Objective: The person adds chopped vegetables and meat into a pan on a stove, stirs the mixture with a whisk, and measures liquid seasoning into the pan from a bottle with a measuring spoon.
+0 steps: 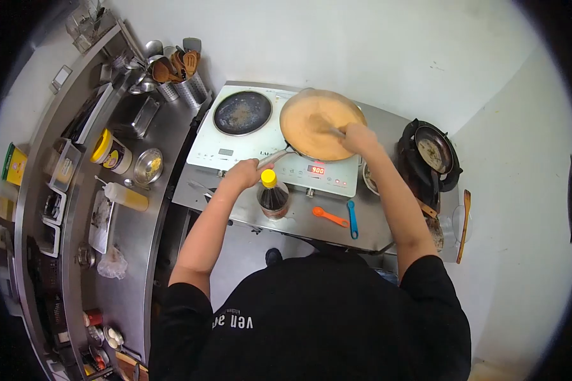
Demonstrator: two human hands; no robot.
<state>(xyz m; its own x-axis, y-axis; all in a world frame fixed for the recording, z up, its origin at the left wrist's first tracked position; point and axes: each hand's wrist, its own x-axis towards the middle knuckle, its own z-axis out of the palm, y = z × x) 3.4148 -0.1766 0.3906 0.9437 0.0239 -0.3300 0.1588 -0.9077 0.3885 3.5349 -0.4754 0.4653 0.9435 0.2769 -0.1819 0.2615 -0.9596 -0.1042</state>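
My left hand (pixel 241 175) is closed around the long handle (pixel 274 159) of a frying pan. The pan (pixel 347 155) sits on the right side of a white two-burner induction cooktop (pixel 248 152) and holds a creamy orange sauce (pixel 305 120). Over the pan, my right hand (pixel 360 138) grips a stirring utensil (pixel 329 127); its head dips into the sauce and is too blurred to name. A bottle of dark liquid with a yellow cap (pixel 274 198) stands near my left hand. Orange (pixel 330 216) and blue (pixel 352 220) measuring spoons lie in front of the cooktop.
A dark round pan (pixel 243 113) occupies the left burner. Stacked dark pans (pixel 431 152) stand at right, near a wooden spatula (pixel 466 222). On the left counter are a utensil holder (pixel 191 91), a yellow-lidded tub (pixel 112 152), a squeeze bottle (pixel 127 197) and a metal bowl (pixel 149 166).
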